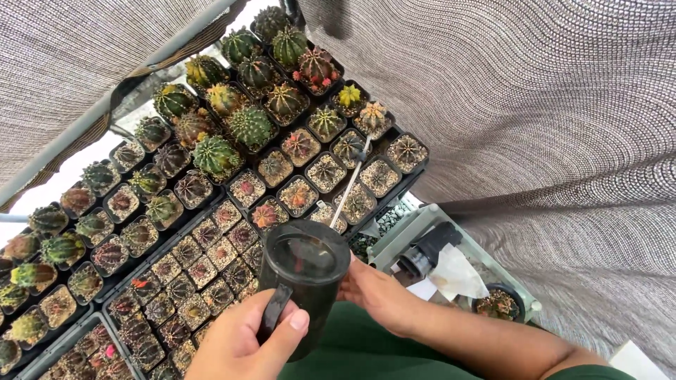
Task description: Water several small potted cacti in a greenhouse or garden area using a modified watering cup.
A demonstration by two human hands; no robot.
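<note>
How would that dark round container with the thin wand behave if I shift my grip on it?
The dark container looks rigid and smooth, so probably a bit slippery; both the left hand and right hand hold it. Its thin wand looks slender, likely flexing or swinging over the small cactus pots.

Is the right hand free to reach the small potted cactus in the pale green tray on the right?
Probably not yet: the right hand grips the dark cup and a thin wand. The path to that potted cactus looks open.
</note>
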